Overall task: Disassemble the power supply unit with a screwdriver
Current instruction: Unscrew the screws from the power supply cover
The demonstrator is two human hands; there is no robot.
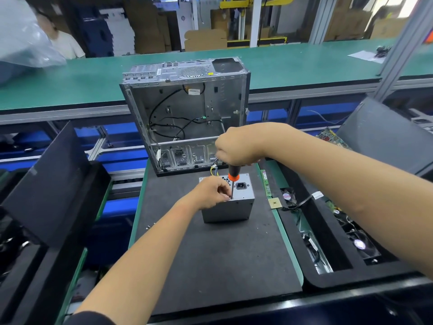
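A grey metal power supply unit stands on the dark mat, its socket face turned up. My right hand is closed around the top of a black and orange screwdriver, held upright with its tip on the unit's top face near the front edge. My left hand rests on the unit's left top, with its fingertips pinched around the shaft at the tip. The screw itself is hidden by my fingers. Coloured wires leave the unit at the back.
An open, empty computer case stands just behind the unit. A RAM stick and a CPU chip lie at the mat's right edge. Black bins with fans and boards sit right; dark bins left. A person is at the far left.
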